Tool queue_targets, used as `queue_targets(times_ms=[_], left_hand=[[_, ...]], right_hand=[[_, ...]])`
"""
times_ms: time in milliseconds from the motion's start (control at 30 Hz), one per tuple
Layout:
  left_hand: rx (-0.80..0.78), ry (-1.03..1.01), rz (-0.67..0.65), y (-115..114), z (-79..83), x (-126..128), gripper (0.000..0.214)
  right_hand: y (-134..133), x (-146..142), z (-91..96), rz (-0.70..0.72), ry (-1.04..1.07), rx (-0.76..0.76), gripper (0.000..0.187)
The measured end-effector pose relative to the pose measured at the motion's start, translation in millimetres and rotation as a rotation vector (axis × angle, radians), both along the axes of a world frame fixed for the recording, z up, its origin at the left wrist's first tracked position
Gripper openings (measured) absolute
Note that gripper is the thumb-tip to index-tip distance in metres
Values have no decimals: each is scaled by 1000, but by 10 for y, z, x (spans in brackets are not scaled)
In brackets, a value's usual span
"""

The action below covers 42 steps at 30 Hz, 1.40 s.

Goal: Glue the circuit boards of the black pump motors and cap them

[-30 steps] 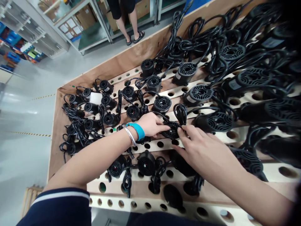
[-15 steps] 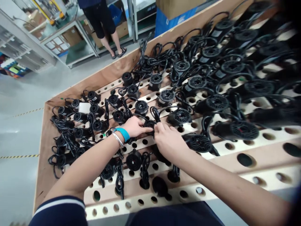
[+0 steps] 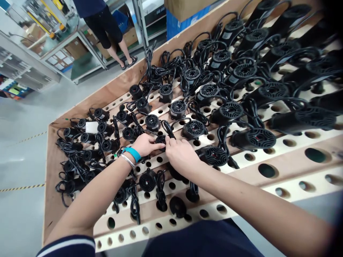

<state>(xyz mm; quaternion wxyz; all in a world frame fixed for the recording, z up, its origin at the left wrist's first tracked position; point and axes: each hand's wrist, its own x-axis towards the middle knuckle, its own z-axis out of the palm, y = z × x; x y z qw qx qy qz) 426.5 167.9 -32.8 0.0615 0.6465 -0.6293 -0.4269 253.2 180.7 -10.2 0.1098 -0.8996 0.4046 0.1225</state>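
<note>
In the middle of the crate, a black cylindrical unit (image 3: 160,139) with a slotted round cap shows between my two hands, partly covered by them. My left hand (image 3: 145,145), with a teal band and a silver bangle at the wrist, is closed around its near left side, thumb stretched across toward the other hand. At its right, my right hand (image 3: 180,152) has bent fingers closed at the base of a folded black cable bundle (image 3: 167,128), whose loop sticks up past the fingertips. The exact finger contact is hidden.
Around my hands, many similar black units (image 3: 193,128) with bundled cables stand in rows on perforated wooden slats (image 3: 241,157). A plywood crate wall (image 3: 107,89) encloses them. A white block (image 3: 92,127) lies among units at left. Beyond the wall, a person (image 3: 104,28) stands beside a workbench (image 3: 88,59).
The whole view has shifted a little, with the crate contents appearing further left. Both hands stay at the same unit and cable bundle, with hardly any change in their grip.
</note>
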Motion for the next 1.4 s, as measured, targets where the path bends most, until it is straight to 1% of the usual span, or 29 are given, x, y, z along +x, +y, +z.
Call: queue_targets(times_ms=[100, 167, 233, 300, 333, 367, 400, 467, 500, 600, 667, 767, 867, 933, 1067, 1233, 1333, 1400], left_hand=[[-29, -71, 0, 48, 42, -33, 62], [-67, -200, 4, 158, 126, -98, 56], [-191, -346, 31, 331, 228, -199, 47], [-386, -399, 29, 527, 310, -318, 41], [-455, -382, -14, 615, 336, -376, 44], [-493, -353, -78, 689, 350, -428, 49], [-493, -329, -145, 746, 353, -471, 56], [-433, -320, -245, 812, 337, -530, 74], [-403, -331, -258, 825, 323, -548, 85], [-365, -371, -227, 831, 287, -579, 112], [-374, -399, -219, 836, 275, -601, 122], [-410, -452, -218, 857, 261, -642, 129], [-466, -506, -218, 868, 236, -678, 131], [-489, -542, -228, 868, 214, -692, 130], [-485, -590, -236, 888, 177, -713, 126], [-494, -624, -199, 916, 145, -759, 123], [-498, -613, -184, 893, 149, -758, 115], [-518, -601, -181, 877, 168, -752, 107]], right_hand=[[-5, 3, 26, 17, -8, -2, 52], [-2, -17, 25, 21, -24, -14, 52], [5, -40, 8, 26, -45, -26, 51], [14, -55, -14, 32, -67, -36, 52], [19, -59, -23, 34, -75, -41, 52], [25, -61, -30, 35, -82, -47, 51], [32, -60, -35, 35, -87, -54, 51], [45, -53, -43, 28, -91, -66, 49], [52, -49, -48, 21, -90, -72, 49], [70, -47, -64, -1, -91, -89, 51], [92, -60, -62, -17, -101, -106, 51], [146, -100, -49, -19, -139, -137, 47], [195, -133, -76, 20, -198, -146, 41], [211, -137, -128, 32, -228, -144, 42], [225, -126, -230, 17, -255, -155, 41], [224, -135, -291, 33, -336, -182, 40], [213, -89, -301, 37, -417, -195, 38], [237, -88, -262, 26, -485, -212, 36]])
